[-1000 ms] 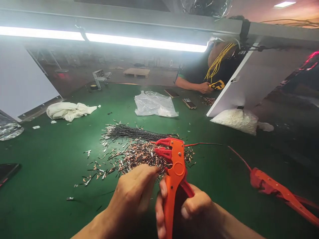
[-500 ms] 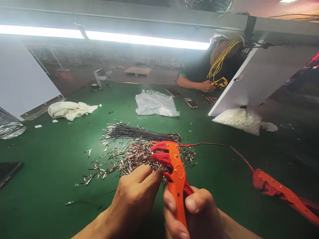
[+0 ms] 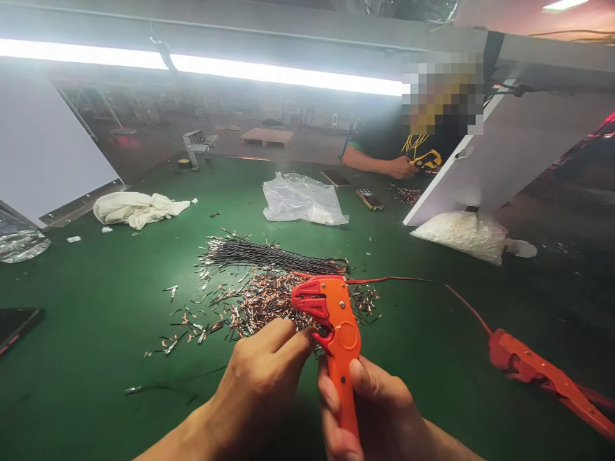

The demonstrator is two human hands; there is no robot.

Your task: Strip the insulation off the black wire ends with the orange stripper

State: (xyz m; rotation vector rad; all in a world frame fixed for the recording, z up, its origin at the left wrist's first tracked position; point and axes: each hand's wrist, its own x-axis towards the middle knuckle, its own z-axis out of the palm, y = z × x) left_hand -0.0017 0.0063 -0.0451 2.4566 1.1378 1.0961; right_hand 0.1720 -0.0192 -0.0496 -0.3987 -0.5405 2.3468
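Note:
An orange and red wire stripper [image 3: 346, 339] is gripped in my right hand [image 3: 379, 410], its handles squeezed and its red jaws closed. My left hand [image 3: 269, 371] is closed in a pinch beside the stripper's lower red cutter notch. From behind that hand a thin black wire [image 3: 133, 389] runs out to the left, ending in a silver terminal; the pinched end is hidden by my fingers. Just beyond the stripper lies a heap of copper and black wire scraps [image 3: 269, 298]. Behind the heap rests a bundle of black wires [image 3: 273, 254] with silver terminals at its left end.
A second orange stripper [image 3: 542, 368] lies at the right, with a red cord [image 3: 413, 278] stretching from it. Farther back are a clear plastic bag [image 3: 305, 200], a white cloth [image 3: 139, 210], two phones and a filled bag [image 3: 461, 234]. Another person's hand [image 3: 403, 168] holds a yellow tool.
The stripper's jaws have closed from apart, and its handles have come together in my right hand. My right thumb now lies against the orange body. My left hand has stayed nearly still.

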